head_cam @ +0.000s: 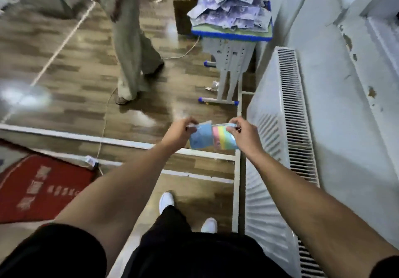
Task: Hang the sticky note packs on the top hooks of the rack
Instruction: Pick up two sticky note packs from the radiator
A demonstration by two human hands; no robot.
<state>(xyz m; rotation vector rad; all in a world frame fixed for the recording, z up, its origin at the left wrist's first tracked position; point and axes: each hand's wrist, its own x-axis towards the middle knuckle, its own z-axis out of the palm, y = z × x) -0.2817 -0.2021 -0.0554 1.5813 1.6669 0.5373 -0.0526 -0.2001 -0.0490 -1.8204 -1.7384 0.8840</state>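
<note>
I hold sticky note packs out in front of me over the floor. My left hand [178, 132] pinches the top edge of a pale blue pack [200, 136]. Right beside it, my right hand [243, 134] pinches the top of a pack with pink, yellow and green stripes [222, 137]. The two packs hang down side by side and overlap slightly. No rack and no hooks show in this view.
A white radiator [278, 131] runs along the wall on the right. A blue-edged desk [232, 32] piled with paper packets stands ahead. Another person's legs [131, 47] are on the wooden floor to the left. A red mat [41, 187] lies at lower left, a cable beside it.
</note>
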